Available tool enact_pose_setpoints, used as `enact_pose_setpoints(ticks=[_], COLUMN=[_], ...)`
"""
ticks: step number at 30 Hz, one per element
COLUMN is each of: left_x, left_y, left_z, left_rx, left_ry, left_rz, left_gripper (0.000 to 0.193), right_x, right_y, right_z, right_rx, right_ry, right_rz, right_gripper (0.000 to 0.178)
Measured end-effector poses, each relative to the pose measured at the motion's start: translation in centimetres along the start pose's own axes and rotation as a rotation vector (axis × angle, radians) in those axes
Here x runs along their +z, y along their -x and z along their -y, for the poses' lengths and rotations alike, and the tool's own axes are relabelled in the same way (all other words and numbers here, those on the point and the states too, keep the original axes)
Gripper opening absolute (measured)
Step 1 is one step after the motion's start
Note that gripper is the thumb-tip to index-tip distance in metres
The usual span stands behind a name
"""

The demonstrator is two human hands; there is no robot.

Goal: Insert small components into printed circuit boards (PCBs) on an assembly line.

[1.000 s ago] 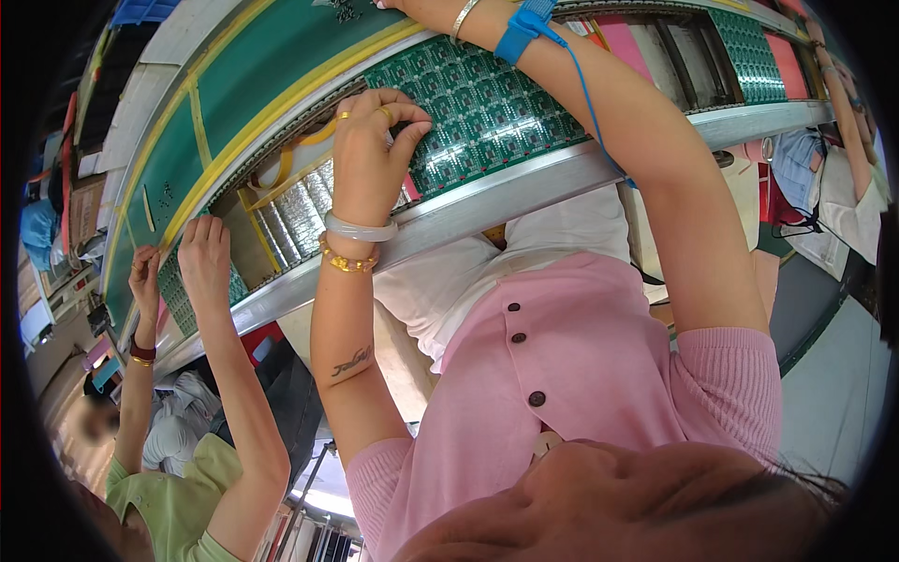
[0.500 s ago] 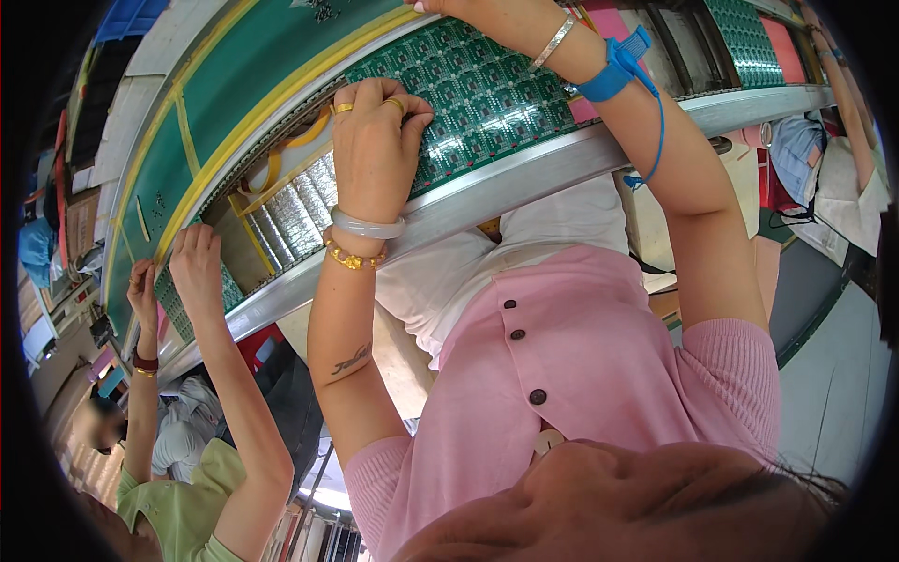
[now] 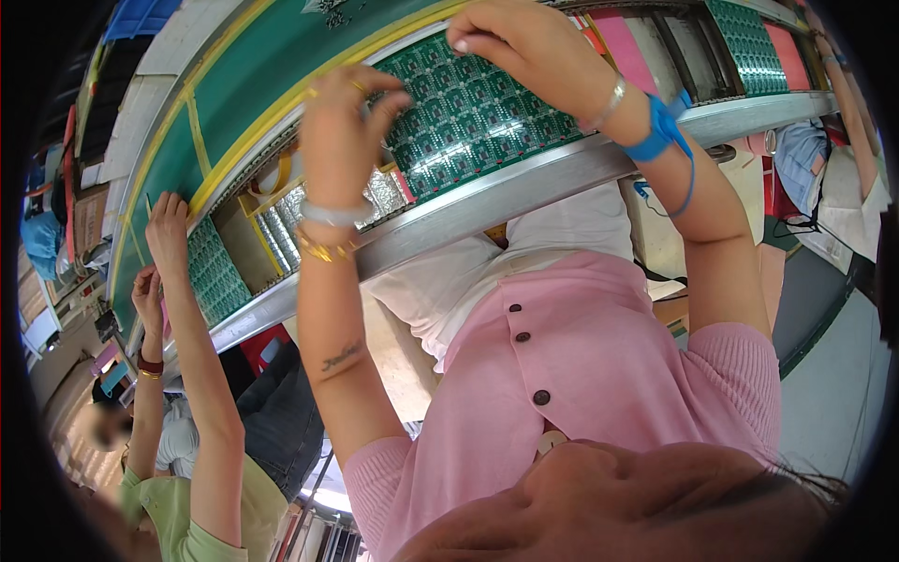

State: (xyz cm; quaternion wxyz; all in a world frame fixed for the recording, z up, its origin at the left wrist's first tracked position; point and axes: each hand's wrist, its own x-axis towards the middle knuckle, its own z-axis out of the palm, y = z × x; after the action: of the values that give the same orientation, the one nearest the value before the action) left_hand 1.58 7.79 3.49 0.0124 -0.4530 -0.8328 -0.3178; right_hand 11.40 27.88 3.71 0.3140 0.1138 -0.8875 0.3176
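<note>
The circuit board (image 3: 468,126) is a green, flat panel with rows of repeated small sections, dark and pale parts, and glare on its surface. It lies to the right of the left hand (image 3: 335,136) and below the right hand (image 3: 536,54) in the view, along the inner side of a metal rail (image 3: 506,183).

The left hand is at the board's left end, fingers curled and thumb pointing toward the board; the hand is blurred, so whether thumb and finger meet cannot be told. The right hand, with a blue wrist strap (image 3: 655,131) behind it, has its fingers bent and thumb near the forefinger; whether these tips meet or hold anything cannot be told either. Loose dark parts (image 3: 332,14) lie on a green mat (image 3: 272,70) beyond the left hand.
</note>
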Motion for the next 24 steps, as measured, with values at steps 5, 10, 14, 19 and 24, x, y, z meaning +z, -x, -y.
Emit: enact_pose_setpoints(ticks=[5, 10, 14, 19, 24], left_x=[-0.9, 1.7, -0.5, 0.5, -1.4], left_y=[-5.8, -7.7, -6.3, -6.4, -3.6], left_z=[6.9, 9.3, 8.8, 6.3, 3.5], left_rx=[-0.054, 0.004, 0.07, -0.111, -0.184], left_ry=[-0.097, -0.205, -0.343, -0.06, 0.203], left_rz=[-0.16, -0.129, -0.177, -0.207, -0.078], left_gripper=[0.011, 0.013, 0.012, 0.013, 0.013], right_x=[-1.2, -1.0, -0.2, 0.0, 0.8], right_y=[2.5, 4.2, 3.5, 4.2, 3.5], right_z=[0.8, 0.4, 0.8, 0.0, 0.7], right_rx=[0.069, 0.085, 0.033, 0.053, -0.014], right_ry=[0.118, 0.258, 0.263, 0.359, 0.35], right_rz=[0.212, 0.234, 0.245, 0.314, 0.325], right_gripper=[0.012, 0.012, 0.01, 0.006, 0.005])
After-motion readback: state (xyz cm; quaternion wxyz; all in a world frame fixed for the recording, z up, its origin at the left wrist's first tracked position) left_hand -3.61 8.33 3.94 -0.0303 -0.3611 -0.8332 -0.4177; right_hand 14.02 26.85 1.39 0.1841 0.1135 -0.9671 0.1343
